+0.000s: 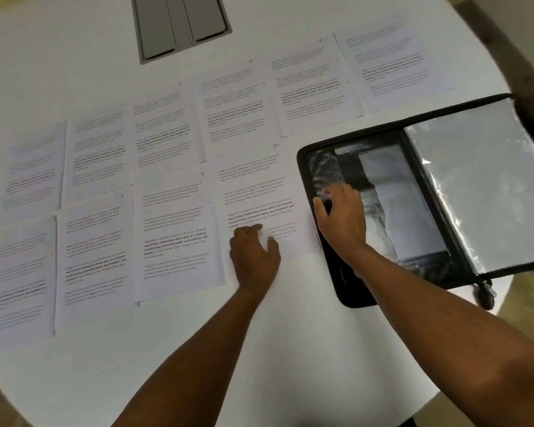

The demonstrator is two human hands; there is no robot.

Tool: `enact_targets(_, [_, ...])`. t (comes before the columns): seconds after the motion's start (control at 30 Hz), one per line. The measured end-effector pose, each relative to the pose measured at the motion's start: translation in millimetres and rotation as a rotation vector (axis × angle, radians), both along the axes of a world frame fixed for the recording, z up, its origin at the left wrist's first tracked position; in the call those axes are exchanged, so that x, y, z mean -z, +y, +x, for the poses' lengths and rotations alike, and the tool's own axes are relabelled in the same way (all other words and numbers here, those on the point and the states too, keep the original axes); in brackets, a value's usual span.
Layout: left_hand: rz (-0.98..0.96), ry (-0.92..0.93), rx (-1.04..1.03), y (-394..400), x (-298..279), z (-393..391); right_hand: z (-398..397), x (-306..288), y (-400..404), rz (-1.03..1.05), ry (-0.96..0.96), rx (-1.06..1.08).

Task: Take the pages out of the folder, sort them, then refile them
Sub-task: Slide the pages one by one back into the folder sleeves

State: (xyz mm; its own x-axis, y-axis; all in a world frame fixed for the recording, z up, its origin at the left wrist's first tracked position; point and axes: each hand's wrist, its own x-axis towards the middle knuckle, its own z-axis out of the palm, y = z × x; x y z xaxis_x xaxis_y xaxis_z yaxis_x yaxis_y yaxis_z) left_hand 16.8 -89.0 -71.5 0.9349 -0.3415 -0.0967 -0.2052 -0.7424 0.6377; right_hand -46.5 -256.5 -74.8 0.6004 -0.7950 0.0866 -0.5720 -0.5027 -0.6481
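Several printed pages lie spread in two rows across the white table (290, 334). The page marked 10 (256, 186) lies nearest the folder. My left hand (253, 254) rests on its lower edge, fingers spread and blurred. A black zip folder (367, 291) lies open at the right, with clear plastic sleeves (481, 186) turned to its right side. My right hand (342, 217) lies on the folder's left inner panel beside the page's right edge, fingers loosely bent; whether they pinch the page or a sleeve is unclear.
A grey recessed panel (179, 23) sits in the table at the top centre. The table's curved edge runs along the bottom and right. A zip pull (486, 291) hangs off the folder's lower right corner, over the table edge.
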Motion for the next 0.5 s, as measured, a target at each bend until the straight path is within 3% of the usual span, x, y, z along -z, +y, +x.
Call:
enact_targets(0.27, [0.113, 0.175, 0.269, -13.2, -6.4, -72.2, -83.8, 3.0, -14.1, -0.104, 0.101, 0.002])
enact_targets(0.5, [0.088, 0.463, 0.19, -33.7, -14.5, -94.2, -156.6, 9.0, -50.2, -0.162, 0.108, 0.273])
